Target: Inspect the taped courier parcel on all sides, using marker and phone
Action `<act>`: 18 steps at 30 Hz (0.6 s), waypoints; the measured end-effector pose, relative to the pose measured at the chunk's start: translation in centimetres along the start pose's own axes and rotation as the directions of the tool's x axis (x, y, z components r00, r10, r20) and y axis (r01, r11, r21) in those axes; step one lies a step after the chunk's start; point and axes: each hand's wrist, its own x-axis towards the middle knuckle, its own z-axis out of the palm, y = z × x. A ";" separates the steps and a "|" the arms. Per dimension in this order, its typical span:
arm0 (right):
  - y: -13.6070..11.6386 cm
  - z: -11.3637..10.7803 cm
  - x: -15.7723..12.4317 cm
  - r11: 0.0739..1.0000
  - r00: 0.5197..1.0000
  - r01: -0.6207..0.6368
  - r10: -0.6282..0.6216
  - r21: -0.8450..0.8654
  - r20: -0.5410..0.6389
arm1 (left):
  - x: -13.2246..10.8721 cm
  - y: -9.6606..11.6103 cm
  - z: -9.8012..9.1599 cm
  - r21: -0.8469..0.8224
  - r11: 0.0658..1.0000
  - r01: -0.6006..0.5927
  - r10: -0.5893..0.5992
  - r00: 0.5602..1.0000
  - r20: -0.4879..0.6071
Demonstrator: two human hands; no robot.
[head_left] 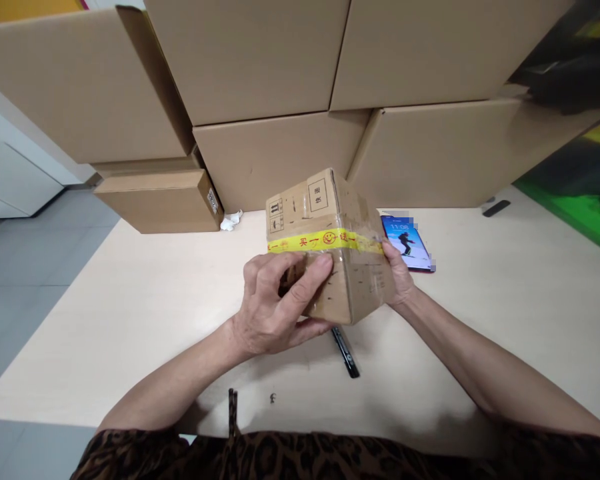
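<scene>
A lit phone (pixel 407 247) lies face up on the pale table (pixel 480 333), its screen reading 11:08 over a picture of a skier. Just left of the phone, a small carton (pixel 300 207) is held tilted, one edge towards the person, with yellow tape (pixel 330 238) across two of its faces. The left hand (pixel 275 303), farther left of the phone, holds the carton with curled fingers and its thumb laid just below the tape. The right hand (pixel 397 277), right beside the phone in view, grips the carton's right side; its thumb shows, the other fingers are mostly hidden, so their spread cannot be told. A black pen-like tool (pixel 347 357) lies left of the phone and nearer the person, one end hidden. Crumpled white paper (pixel 231 220) lies well left of the phone, next to a flat box (pixel 157 200). Large boxes (pixel 275 160) stand stacked behind the phone, and a small black object (pixel 497 209) lies beyond it to the right
</scene>
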 end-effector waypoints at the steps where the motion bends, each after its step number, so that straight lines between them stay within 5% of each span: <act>1: 0.0 0.0 0.0 1.000 1.000 0.008 -0.008 0.008 -0.018 | 0.0 0.0 -0.1 -0.009 1.000 -0.002 0.002 1.000 -0.002; 11: 0.5 -1.0 0.4 0.999 0.999 0.005 -0.003 0.039 -0.053 | 0.1 0.3 -0.1 0.009 0.999 0.043 -0.044 0.998 0.044; 18: 0.5 -0.4 0.3 0.997 0.998 0.066 -0.066 -0.033 -0.008 | 0.0 1.6 0.4 -0.086 0.996 0.038 -0.045 0.996 -0.083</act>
